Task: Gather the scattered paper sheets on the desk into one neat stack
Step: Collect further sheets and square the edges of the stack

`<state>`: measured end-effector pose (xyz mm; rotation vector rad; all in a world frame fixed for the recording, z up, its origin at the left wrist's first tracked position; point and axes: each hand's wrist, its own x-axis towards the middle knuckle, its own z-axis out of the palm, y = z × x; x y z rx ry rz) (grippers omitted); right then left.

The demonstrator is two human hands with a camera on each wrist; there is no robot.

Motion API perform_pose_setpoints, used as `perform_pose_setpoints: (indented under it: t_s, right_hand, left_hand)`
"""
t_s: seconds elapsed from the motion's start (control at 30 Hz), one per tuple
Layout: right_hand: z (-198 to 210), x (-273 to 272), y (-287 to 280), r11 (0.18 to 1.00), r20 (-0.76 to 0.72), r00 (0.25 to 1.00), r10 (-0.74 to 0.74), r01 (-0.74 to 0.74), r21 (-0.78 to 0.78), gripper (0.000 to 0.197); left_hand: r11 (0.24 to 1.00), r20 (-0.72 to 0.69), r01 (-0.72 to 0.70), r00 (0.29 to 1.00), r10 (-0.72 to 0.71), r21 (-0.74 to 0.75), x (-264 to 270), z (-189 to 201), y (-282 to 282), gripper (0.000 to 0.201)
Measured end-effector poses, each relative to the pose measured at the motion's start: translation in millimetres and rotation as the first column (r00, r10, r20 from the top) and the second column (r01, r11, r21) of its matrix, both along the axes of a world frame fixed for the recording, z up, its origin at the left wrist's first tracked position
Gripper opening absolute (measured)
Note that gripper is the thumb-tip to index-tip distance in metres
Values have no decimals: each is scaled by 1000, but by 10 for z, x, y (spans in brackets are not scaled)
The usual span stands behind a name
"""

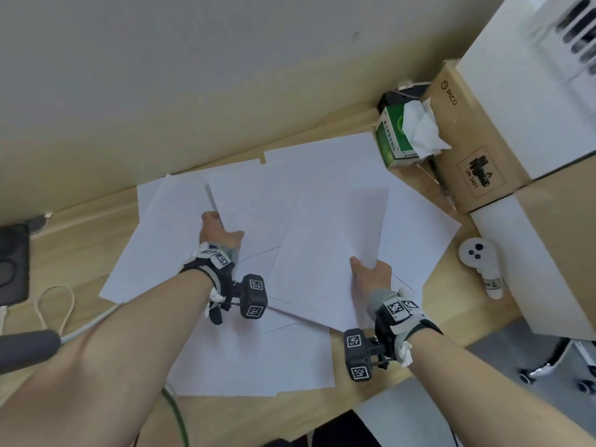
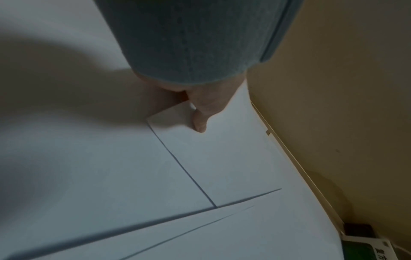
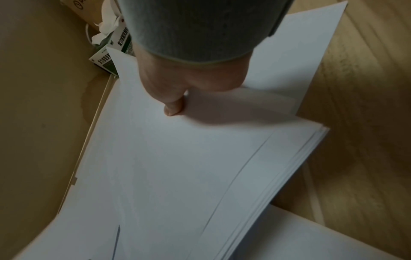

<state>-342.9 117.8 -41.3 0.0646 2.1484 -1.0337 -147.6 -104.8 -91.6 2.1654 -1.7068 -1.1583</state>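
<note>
paper sheets (image 1: 180,240) | left hand (image 1: 216,232) pinching sheet corner | right hand (image 1: 371,274) gripping held stack (image 1: 329,250)

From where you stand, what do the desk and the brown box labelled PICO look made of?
The light tan desk looks like wood or wood-look laminate, matte, with faint grain streaks. The brown PICO box looks like plain cardboard: dull kraft surface, printed black markings, folded edges.
</note>
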Motion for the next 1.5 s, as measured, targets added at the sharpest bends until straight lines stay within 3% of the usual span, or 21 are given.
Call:
perform_pose_setpoints:
  t_s: [0.1, 0.17, 0.23, 0.33, 0.43, 0.53, 0.73, 0.83, 0.93, 1.1, 1.23, 1.37, 1.5]
  right_hand:
    - [-1, 38, -14, 1000, -2, 1000, 2, -2, 1, 13]
    - [1, 59, -32, 1000, -17, 1000, -2, 2, 6, 18]
    - [-34, 82, -45, 1000, -33, 999, -5, 5, 3, 31]
    - [-48, 120, -86, 1000, -27, 1000, 10, -10, 2, 31]
    - [-62, 137, -134, 1000, -22, 1000, 15, -15, 6, 26]
    - [-42, 189, -170, 1000, -24, 1000, 8, -8, 17, 19]
    - [53, 270, -197, 1000, -61, 998, -6, 7, 21, 28]
    - [88, 267, -204, 1000, -30, 999, 19, -18, 10, 20]
    - [129, 273, -209, 1000, 17, 999, 28, -28, -12, 14]
    - [134, 337, -111, 995, 153, 983, 99, -103, 18, 25]
    - [-58, 386, -4, 990, 276, 951, 140, -132, -49, 57]
    - [-7, 455, 72, 973, 483, 874, -44, 147, -179, 52]
    - [-63, 474, 107, 941, 562, 822, -88, 254, -225, 62]
  left_hand:
    - [992, -26, -28, 999, 25, -126, -54, 5, 113, 10]
    - [982, -93, -70, 994, 54, -176, -66, -9, 202, 37]
    - [980, -172, -106, 982, 76, -171, -36, 4, 228, 42]
    - [966, -256, -207, 953, 163, -158, 25, 119, 185, 34]
    - [914, -350, -360, 894, 281, -187, 86, 286, 129, 14]
    - [871, -393, -460, 842, 369, -170, 163, 431, 55, 17]
    - [813, -437, -556, 783, 443, -171, 351, 776, 55, 11]
    - [803, -492, -593, 719, 492, -64, 410, 951, 133, 8]
    - [857, -488, -516, 749, 448, -6, 430, 1043, 333, 5]
    - [978, -308, -183, 929, 206, 104, 452, 764, 860, 12]
    - [938, -230, -81, 959, 165, 336, 399, 524, 1197, 7]
    - [862, -219, 49, 973, 72, 504, 345, 432, 1460, 15]
    - [824, -216, 61, 974, 75, 564, 360, 346, 1559, 29]
